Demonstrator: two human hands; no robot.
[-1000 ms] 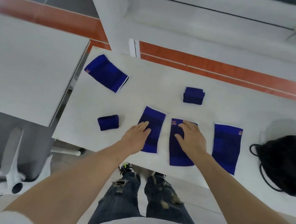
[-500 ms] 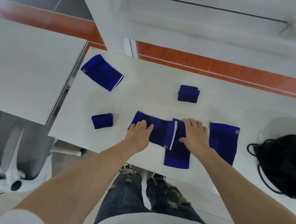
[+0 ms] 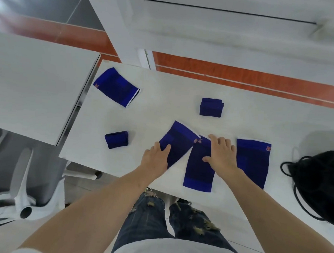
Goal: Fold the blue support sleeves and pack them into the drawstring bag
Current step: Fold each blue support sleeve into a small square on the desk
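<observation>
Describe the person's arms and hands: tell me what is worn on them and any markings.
Both forearms are bare up to the short white sleeve seen at the lower left. The left hand and the right hand wear no gloves, and no rings, watch or wristband show. No marks or tattoos are visible on either arm.

The sleeves [image 3: 199, 163] are deep blue with a brighter blue band, thin white edging and a small orange logo. The bag [image 3: 323, 184] is black with a black cord. The worktop [image 3: 163, 106] is pale grey-white. The jeans [image 3: 146, 219] are dark blue, ripped. The floor strip [image 3: 243, 76] is orange-red.
</observation>
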